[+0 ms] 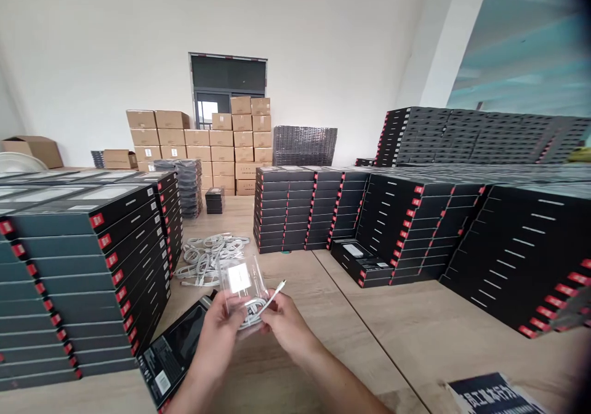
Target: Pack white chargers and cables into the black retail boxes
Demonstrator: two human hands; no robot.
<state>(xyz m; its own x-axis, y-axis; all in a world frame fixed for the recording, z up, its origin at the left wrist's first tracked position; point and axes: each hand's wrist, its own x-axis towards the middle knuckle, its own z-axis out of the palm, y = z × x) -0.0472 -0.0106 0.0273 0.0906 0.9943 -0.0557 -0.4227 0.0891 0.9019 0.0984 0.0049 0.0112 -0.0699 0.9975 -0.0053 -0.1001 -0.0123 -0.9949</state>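
In front of me my left hand (225,318) grips a clear plastic tray (256,272) by its lower left side. A white charger block (239,277) sits in the tray's upper part. Coiled in its lower part is a white charging cable (255,306), one plug end sticking out to the upper right. My right hand (284,315) pinches this cable at the tray's right side. Under my left forearm lies a black box (173,346), tilted on the table and partly hidden. Just beyond the tray is a heap of white cables (210,254).
Tall stacks of black boxes (133,272) stand close on my left, and more black box stacks (397,217) on the right. One low black box (360,260) shows a white item on top. Brown cartons (221,149) are piled at the back. A printed sign (494,394) lies front right.
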